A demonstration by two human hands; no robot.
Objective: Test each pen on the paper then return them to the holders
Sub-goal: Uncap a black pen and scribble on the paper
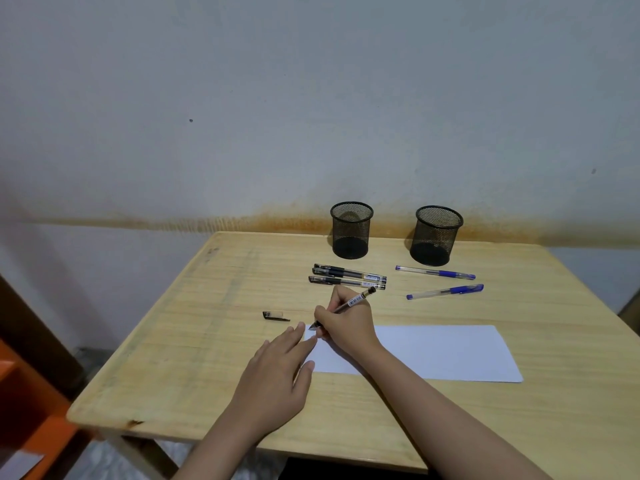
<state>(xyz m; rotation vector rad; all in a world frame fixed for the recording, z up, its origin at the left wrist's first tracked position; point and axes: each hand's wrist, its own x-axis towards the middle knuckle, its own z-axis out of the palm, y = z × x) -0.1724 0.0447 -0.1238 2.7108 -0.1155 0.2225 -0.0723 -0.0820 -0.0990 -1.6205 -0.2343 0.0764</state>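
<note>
My right hand [346,323] grips an uncapped black pen [358,300], whose tip meets the top left corner of the white paper [433,351]. Flat on the paper's left edge lies my left hand [277,368], fingers straight, pressing it down. The pen's cap [275,315] lies on the table to the left. Three capped black pens [348,277] lie side by side behind my right hand. Two blue pens [435,272] [445,291] lie to the right. Two black mesh holders [351,230] [437,235] stand empty at the back of the table.
The wooden table [207,341] stands against a stained grey wall. An orange piece of furniture [27,393] sits beyond the table's left edge. The table's front edge is close below my forearms.
</note>
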